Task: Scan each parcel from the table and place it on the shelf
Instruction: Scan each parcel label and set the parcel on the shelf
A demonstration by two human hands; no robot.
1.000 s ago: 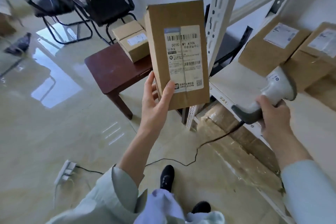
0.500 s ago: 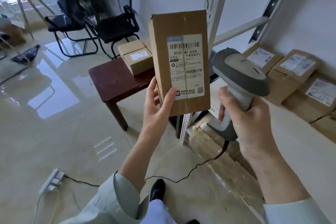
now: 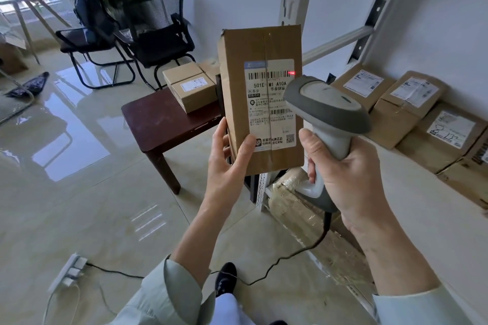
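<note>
The held parcel point(image 3: 260, 103) is brown cardboard with a white label point(image 3: 269, 103) printed in black bars and text, a red dot point(image 3: 291, 73) glowing on its top barcode. The scanner point(image 3: 327, 119) is light grey with dark grey trim. The table point(image 3: 169, 124) is dark reddish brown; the parcels point(image 3: 406, 111) along the shelf's point(image 3: 422, 214) back edge are brown with white labels.

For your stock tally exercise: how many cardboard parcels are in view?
7: one held up in the left hand, one on the dark table, five on the shelf. More may sit beyond the frame's right edge.
</note>
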